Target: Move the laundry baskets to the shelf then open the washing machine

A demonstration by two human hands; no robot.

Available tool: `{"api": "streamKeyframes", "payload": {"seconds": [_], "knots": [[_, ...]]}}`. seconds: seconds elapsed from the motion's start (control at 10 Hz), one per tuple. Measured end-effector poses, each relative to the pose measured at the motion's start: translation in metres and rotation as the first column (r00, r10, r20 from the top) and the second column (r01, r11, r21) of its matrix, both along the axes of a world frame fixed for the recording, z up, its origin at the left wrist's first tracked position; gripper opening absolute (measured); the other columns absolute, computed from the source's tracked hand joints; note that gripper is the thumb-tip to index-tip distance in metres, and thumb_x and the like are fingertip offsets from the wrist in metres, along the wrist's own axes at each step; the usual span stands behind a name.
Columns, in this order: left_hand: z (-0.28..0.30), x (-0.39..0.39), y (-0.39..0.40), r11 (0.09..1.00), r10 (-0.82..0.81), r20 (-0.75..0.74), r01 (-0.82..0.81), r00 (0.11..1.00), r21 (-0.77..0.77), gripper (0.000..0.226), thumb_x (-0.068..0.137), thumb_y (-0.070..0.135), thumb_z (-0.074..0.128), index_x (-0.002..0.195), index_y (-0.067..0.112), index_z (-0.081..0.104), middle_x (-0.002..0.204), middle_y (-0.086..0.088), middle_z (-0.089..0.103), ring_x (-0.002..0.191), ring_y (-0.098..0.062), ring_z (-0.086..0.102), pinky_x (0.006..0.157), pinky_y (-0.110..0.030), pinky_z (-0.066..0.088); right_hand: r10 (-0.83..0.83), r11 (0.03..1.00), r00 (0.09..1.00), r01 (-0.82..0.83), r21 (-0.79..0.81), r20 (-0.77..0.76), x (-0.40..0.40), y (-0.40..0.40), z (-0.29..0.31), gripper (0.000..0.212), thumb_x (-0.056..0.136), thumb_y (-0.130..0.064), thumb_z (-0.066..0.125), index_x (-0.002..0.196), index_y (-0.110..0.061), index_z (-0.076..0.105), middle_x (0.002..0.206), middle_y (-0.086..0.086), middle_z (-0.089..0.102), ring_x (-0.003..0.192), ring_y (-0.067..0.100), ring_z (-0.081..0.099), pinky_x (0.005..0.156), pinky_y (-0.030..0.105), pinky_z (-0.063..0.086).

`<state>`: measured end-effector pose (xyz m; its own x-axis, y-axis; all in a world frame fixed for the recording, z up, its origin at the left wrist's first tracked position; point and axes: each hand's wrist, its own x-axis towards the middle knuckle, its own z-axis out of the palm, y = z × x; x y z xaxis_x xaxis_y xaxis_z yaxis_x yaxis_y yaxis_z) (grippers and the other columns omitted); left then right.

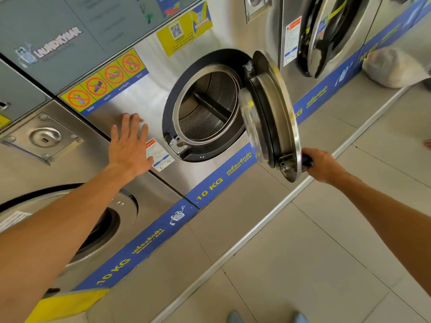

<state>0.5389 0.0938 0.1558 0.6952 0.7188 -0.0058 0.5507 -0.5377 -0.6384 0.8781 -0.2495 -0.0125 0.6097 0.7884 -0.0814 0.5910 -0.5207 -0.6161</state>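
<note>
The steel washing machine [149,94] in the middle has its round door [272,117] swung out to the right, hinged on the right side. Its perforated drum [207,108] shows inside with nothing in it. My right hand [323,165] is shut on the black door handle [306,160] at the door's lower edge. My left hand [130,145] lies flat with fingers spread on the machine's front panel, left of the opening. No laundry basket or shelf is in view.
A washer with a shut door [98,220] stands at the left, and another with its door ajar [331,33] at the right. A pale filled bag [394,68] sits on the raised plinth at the far right. Tiled floor [314,252] spreads below a metal step edge.
</note>
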Motion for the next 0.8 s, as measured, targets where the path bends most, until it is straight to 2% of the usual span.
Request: {"api": "streamKeyframes", "payload": {"seconds": [0.3, 0.5, 0.6, 0.7, 0.8], "knots": [[0.014, 0.002, -0.004, 0.997, -0.005, 0.017, 0.006, 1.0, -0.08, 0.105, 0.082, 0.068, 0.063, 0.159, 0.015, 0.016, 0.168, -0.017, 0.001, 0.154, -0.038, -0.003, 0.12, -0.057, 0.017, 0.005, 0.994, 1.0, -0.006, -0.107, -0.011, 0.0, 0.0, 0.009, 0.027, 0.083, 0.001, 0.068, 0.109, -0.003, 0.063, 0.104, 0.019, 0.07, 0.096, 0.037, 0.064, 0.078, 0.031, 0.042], [0.037, 0.003, -0.017, 0.968, 0.022, 0.083, -0.001, 0.996, -0.25, 0.093, 0.086, 0.063, 0.061, 0.157, 0.016, 0.023, 0.167, -0.017, 0.004, 0.154, -0.04, -0.001, 0.121, -0.055, 0.017, 0.007, 0.957, 1.0, -0.007, -0.29, -0.003, -0.001, -0.013, 0.033, 0.054, 0.089, -0.001, 0.052, 0.14, -0.017, 0.05, 0.125, 0.019, 0.064, 0.114, 0.039, 0.059, 0.093, 0.039, 0.046], [0.062, -0.001, -0.033, 0.939, 0.102, 0.127, -0.053, 0.987, -0.341, 0.092, 0.089, 0.064, 0.057, 0.158, 0.016, 0.019, 0.168, -0.016, 0.004, 0.154, -0.039, 0.0, 0.122, -0.054, 0.017, -0.006, 0.946, 1.0, 0.002, -0.323, -0.011, 0.002, -0.026, 0.065, 0.056, 0.095, -0.011, 0.055, 0.148, -0.019, 0.041, 0.133, 0.024, 0.058, 0.122, 0.04, 0.054, 0.1, 0.042, 0.044], [0.096, -0.009, -0.064, 0.91, 0.189, 0.188, -0.1, 0.964, -0.403, 0.091, 0.091, 0.063, 0.054, 0.159, 0.015, 0.018, 0.167, -0.015, 0.008, 0.154, -0.038, 0.006, 0.121, -0.051, 0.02, 0.005, 0.948, 1.0, -0.003, -0.317, 0.008, -0.004, -0.037, 0.109, 0.053, 0.097, -0.018, 0.056, 0.148, -0.014, 0.041, 0.131, 0.026, 0.058, 0.124, 0.04, 0.052, 0.103, 0.042, 0.041], [0.122, -0.023, -0.096, 0.888, 0.222, 0.217, -0.105, 0.951, -0.447, 0.09, 0.09, 0.064, 0.054, 0.158, 0.014, 0.022, 0.166, -0.014, 0.015, 0.152, -0.036, 0.012, 0.119, -0.05, 0.023, 0.057, 0.954, 0.998, -0.05, -0.296, 0.013, -0.028, -0.036, 0.159, 0.054, 0.099, -0.025, 0.055, 0.148, -0.011, 0.039, 0.132, 0.025, 0.058, 0.127, 0.04, 0.051, 0.107, 0.047, 0.041]]}}
